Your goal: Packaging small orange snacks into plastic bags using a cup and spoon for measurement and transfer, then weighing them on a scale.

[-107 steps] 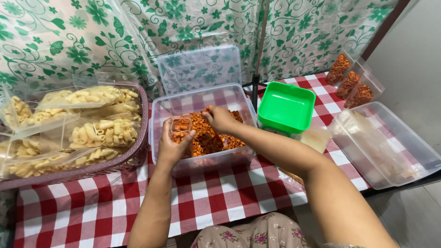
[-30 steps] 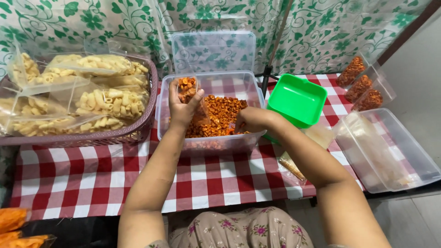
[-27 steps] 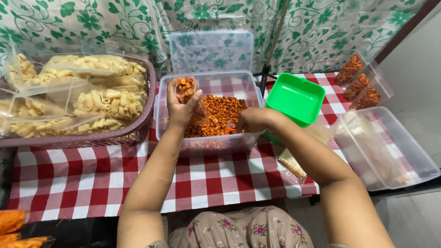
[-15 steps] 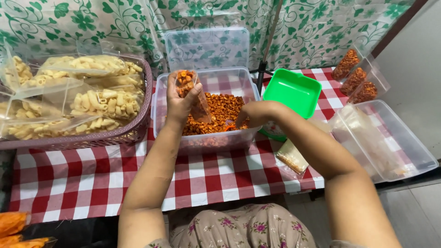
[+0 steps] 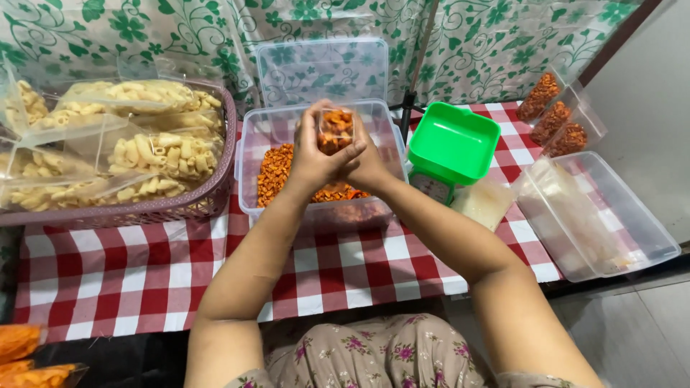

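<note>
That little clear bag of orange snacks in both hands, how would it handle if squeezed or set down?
The small clear bag is thin film, so probably floppy, taking its shape from the snack pieces inside. It is only partly filled, so likely light. Held between the left hand and right hand, the pieces look brittle; squeezing may crush them, and set down it would likely slump over.

Checked tabletop (image 5: 129, 280) in front lies open; a basket (image 5: 215, 194) blocks the left, a green scale (image 5: 453, 147) the right. An upright lid (image 5: 323, 68) walls off the back.

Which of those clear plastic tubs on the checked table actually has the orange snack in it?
The clear rectangular tub directly under both hands, holding loose orange snack pieces. The shallow clear tub at the right edge holds none.
</note>
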